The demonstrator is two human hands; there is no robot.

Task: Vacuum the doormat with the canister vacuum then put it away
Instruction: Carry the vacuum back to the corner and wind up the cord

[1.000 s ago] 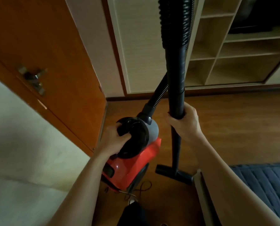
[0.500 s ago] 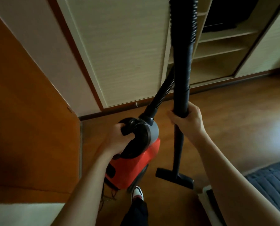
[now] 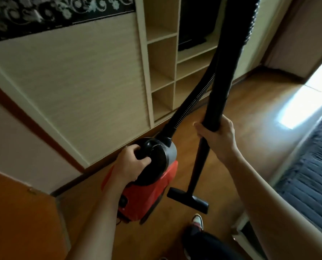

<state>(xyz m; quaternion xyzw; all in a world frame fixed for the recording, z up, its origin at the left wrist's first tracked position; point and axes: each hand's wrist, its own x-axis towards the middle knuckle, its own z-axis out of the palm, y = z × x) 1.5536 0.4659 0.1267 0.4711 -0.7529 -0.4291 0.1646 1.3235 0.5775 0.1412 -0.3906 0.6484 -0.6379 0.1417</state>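
Note:
A red canister vacuum [image 3: 150,196] with a black top hangs off the wooden floor. My left hand [image 3: 131,164] grips its black carry handle. My right hand [image 3: 217,136] is closed around the black wand [image 3: 220,87], which stands almost upright. The flat black floor nozzle [image 3: 188,199] hangs at the wand's lower end, just above the floor beside the canister. A ribbed black hose [image 3: 190,104] runs from the canister's top up past the wand and out of the frame. No doormat can be made out.
A pale cabinet with a sliding door [image 3: 85,85] and open shelves [image 3: 164,76] stands straight ahead. An orange wooden door [image 3: 19,218] is at lower left. A dark quilted bed [image 3: 310,181] fills the right edge. My shoe [image 3: 197,221] shows below the nozzle. Sunlight falls on the floor at right.
My view has swung right: the orange door slid to the lower left, the shelves and the sunlit floor came in. Both hands keep their grips, carrying the vacuum along.

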